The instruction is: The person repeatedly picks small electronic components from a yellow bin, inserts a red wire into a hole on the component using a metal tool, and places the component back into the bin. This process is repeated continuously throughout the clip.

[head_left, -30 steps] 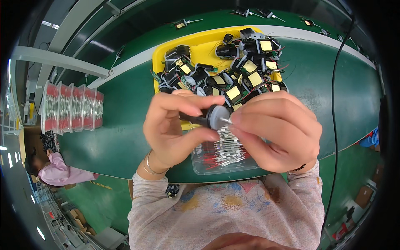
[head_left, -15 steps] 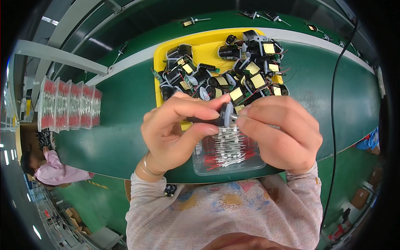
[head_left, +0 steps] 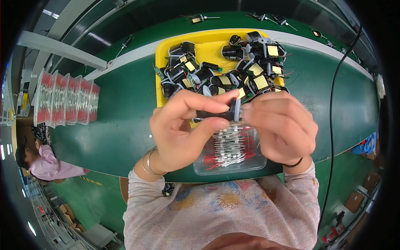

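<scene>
A black cylindrical part (head_left: 216,115) with a grey ring (head_left: 237,110) at its right end is pinched between the thumb and fingers of my left hand (head_left: 177,121), above the worktable. My right hand (head_left: 283,129) is closed at the ringed end, its fingertips blurred and pressed around a thin pale rod, most of which they hide. Below both hands, a clear plastic box (head_left: 229,171) holds many slender white-and-red pieces (head_left: 230,146). Just beyond them, a yellow tray (head_left: 159,56) carries many similar black parts (head_left: 233,52) with small circuit boards, wires and cream pads.
Filled clear boxes (head_left: 66,100) stand in a row at the left on the green worktable (head_left: 116,125). A black cable (head_left: 332,112) hangs across the right side. Behind a pale rail, more parts (head_left: 199,19) lie on a green surface. Another person (head_left: 52,164) sits at far left.
Both hands and the black part have shifted slightly right. The right fingers have moved in against the ringed end and are smeared; the rod, plainer before, is now mostly covered.
</scene>
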`<state>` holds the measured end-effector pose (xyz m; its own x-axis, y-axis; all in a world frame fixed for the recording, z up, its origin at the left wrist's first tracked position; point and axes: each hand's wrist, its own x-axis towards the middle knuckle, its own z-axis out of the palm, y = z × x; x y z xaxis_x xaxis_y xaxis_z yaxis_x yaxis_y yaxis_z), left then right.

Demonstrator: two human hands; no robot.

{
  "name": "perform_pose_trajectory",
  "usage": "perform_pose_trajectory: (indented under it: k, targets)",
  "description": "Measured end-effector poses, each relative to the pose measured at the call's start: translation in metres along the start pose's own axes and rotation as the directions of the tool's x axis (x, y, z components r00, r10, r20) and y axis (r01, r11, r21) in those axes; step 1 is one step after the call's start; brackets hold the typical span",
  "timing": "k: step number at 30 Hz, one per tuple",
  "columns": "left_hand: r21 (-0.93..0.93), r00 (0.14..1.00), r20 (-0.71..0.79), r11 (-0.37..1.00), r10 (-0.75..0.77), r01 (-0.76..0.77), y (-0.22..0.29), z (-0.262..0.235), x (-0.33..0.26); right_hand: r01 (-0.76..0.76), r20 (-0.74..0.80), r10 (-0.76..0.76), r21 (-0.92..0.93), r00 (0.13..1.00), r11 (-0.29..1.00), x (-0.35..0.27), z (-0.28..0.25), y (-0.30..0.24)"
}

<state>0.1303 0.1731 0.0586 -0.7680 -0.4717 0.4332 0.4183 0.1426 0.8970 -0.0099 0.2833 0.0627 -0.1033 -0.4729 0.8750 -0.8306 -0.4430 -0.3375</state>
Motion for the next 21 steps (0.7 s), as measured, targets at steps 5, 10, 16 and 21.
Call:
perform_pose_trajectory:
  k: [5, 10, 16, 21]
  targets:
    - [0.005, 0.980, 0.012, 0.980, -0.200, 0.200, 0.007, -0.003, 0.006, -0.114, 0.054, 0.109, 0.116, 0.993, 0.987, 0.003, -0.003, 0.005]
    - [-0.368, 0.960, 0.002, 0.892, -0.280, 0.261, -0.019, -0.006, 0.012, -0.263, 0.097, 0.257, 0.045, 0.961, 0.964, 0.010, -0.004, 0.015]
    - [-0.527, 0.946, -0.112, 0.825, -0.305, 0.204, -0.024, -0.005, 0.014, -0.551, 0.079, 0.618, 0.550, 0.782, 0.627, 0.017, 0.014, 0.025]
    - [-0.476, 0.959, -0.171, 0.871, -0.224, 0.119, -0.022, -0.003, 0.011, -0.435, -0.007, 0.459, 0.308, 0.888, 0.846, 0.019, 0.027, 0.021]
